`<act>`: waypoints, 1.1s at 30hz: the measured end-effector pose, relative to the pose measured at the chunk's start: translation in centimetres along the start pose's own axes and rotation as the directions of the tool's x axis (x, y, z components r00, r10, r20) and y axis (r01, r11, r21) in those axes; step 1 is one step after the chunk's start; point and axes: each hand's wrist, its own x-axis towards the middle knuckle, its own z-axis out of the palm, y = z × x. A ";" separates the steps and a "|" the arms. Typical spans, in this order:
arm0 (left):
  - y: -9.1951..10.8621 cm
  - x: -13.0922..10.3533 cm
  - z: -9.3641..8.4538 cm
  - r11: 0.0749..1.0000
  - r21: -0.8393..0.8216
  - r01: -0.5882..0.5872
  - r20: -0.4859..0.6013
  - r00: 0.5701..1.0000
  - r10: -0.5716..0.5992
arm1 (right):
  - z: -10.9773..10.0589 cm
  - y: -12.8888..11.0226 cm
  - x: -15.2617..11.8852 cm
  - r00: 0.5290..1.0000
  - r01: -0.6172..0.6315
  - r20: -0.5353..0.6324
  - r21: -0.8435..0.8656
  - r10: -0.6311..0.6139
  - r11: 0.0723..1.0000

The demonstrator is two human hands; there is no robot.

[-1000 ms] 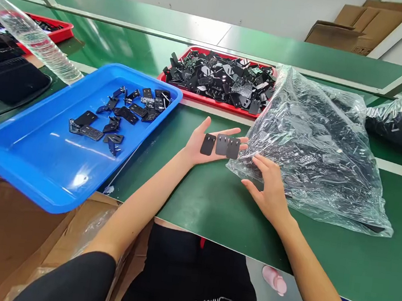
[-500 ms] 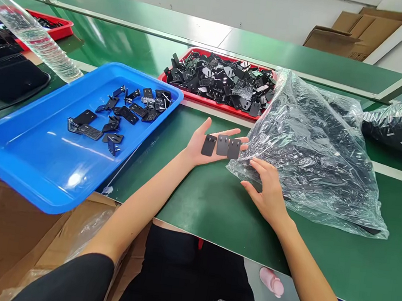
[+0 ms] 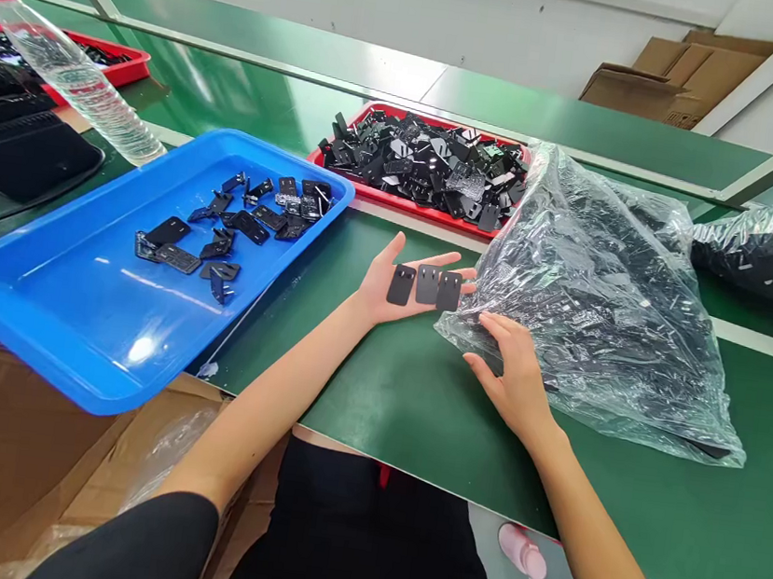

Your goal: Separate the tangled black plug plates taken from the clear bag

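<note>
- Frame centre: the left grip (image 3: 379,287) lies open, palm up, likely to keep three black plates (image 3: 427,287) flat and visible.
- Right of centre: the right grip (image 3: 514,380), loosely parted, holds nothing visible beside the plastic bag (image 3: 609,317).

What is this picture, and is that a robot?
No robot here: these are one person's own bare hands. The camera is worn on their head, looking forward and down. The left hand is palm up, with three flat dark pieces on it. The right hand is beside a clear plastic bag; I can't tell whether it touches. The bag lies on a green table. A blue tray holding loose pieces is at the left; a red tray heaped with pieces sits behind.
</note>
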 end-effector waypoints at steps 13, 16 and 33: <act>0.0 -0.2 0.4 0.999 -0.034 -0.039 0.008 0.999 0.039 | 0.1 0.0 0.0 1.000 -0.001 0.024 -0.006 0.001 1.000; -0.3 -0.5 1.0 0.998 -0.063 -0.029 0.027 0.999 0.030 | 0.1 0.0 -0.1 1.000 0.009 0.024 -0.007 -0.008 1.000; -1.3 -1.0 3.0 0.996 -0.057 0.074 0.129 0.990 -0.066 | 0.2 -0.1 -0.1 0.997 0.058 0.052 -0.030 -0.057 0.998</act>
